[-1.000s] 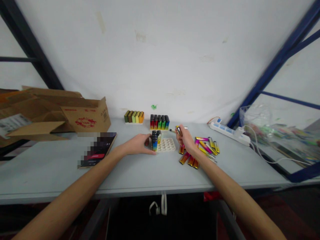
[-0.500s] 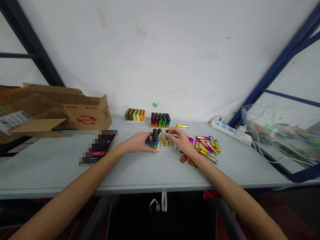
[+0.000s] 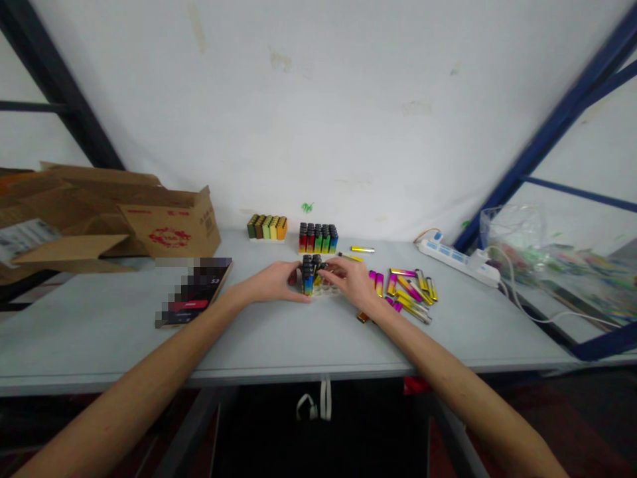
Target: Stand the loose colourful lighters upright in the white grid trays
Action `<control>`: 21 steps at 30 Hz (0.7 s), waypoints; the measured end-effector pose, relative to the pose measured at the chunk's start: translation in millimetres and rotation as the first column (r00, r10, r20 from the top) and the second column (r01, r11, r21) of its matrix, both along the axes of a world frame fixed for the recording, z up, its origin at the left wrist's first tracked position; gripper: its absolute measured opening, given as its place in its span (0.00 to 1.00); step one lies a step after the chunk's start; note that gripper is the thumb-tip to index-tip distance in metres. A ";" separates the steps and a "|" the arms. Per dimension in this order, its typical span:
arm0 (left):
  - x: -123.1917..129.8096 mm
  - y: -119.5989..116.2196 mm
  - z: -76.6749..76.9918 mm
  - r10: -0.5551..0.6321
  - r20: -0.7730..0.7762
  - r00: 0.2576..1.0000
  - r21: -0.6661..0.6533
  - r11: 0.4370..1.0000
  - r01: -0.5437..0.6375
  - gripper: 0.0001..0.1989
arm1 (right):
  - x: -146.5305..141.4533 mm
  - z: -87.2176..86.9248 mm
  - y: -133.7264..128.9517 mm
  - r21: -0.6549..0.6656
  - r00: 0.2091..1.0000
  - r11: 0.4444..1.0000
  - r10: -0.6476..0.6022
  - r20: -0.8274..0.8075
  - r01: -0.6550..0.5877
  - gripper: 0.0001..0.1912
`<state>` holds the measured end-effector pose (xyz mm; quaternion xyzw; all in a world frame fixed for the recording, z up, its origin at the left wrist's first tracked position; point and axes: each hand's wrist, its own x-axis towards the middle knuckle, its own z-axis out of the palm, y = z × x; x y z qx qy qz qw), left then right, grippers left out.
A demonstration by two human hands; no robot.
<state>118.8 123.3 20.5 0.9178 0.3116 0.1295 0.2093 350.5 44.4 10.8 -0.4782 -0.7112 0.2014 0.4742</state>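
A white tray with round holes (image 3: 326,291) sits on the table in front of me. Along its left side stand blue lighters with black tops (image 3: 308,275), and a yellow one is partly visible behind. My left hand (image 3: 276,282) wraps the tray's left end, thumb along the front and fingers at the back. In a pinch, my right hand (image 3: 352,282) holds a lighter (image 3: 324,266) over the tray, tilted, close to the standing ones; my fingers cover much of it. Right of that hand lies a loose pile of pink, yellow and orange metallic lighters (image 3: 411,307).
Against the wall stand a filled block of multicoloured lighters (image 3: 318,239) and a green-to-orange block (image 3: 267,228). A single yellow lighter (image 3: 363,249) lies nearby. Cardboard boxes (image 3: 169,229) and a dark, partly blurred box (image 3: 204,292) are left; a power strip (image 3: 460,262) is right.
My right hand has moved left with its lighter, which now tilts near the standing lighters. My left hand keeps its place on the tray. The view has shifted slightly.
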 end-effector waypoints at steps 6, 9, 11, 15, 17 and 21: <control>0.8 -0.8 2.0 -0.001 -0.026 1.000 0.018 1.000 0.001 0.39 | -6.5 -3.7 4.3 0.139 0.919 0.990 -0.085 0.385 0.033 0.08; 1.2 -2.8 3.8 0.007 -0.029 1.000 0.009 1.000 -0.007 0.39 | 2.4 0.6 3.4 0.168 0.853 0.985 -0.115 0.510 0.032 0.13; 1.3 -3.9 4.8 0.011 -0.028 1.000 -0.006 1.000 -0.011 0.39 | 17.1 5.9 4.4 0.143 0.839 0.989 -0.110 0.532 0.039 0.17; 1.2 -4.2 5.7 0.019 -0.028 0.999 -0.021 1.000 -0.020 0.39 | 58.6 9.3 14.8 0.138 0.814 0.973 -0.231 0.533 0.185 0.15; 1.2 -3.8 5.7 0.023 -0.039 0.999 -0.016 1.000 -0.024 0.39 | 76.6 5.6 22.3 0.128 0.761 0.958 -0.283 0.584 0.259 0.14; 1.1 -3.9 5.7 0.030 -0.048 0.998 -0.023 0.999 -0.031 0.40 | 91.8 -2.1 33.8 0.046 0.651 0.945 -0.258 0.714 0.323 0.14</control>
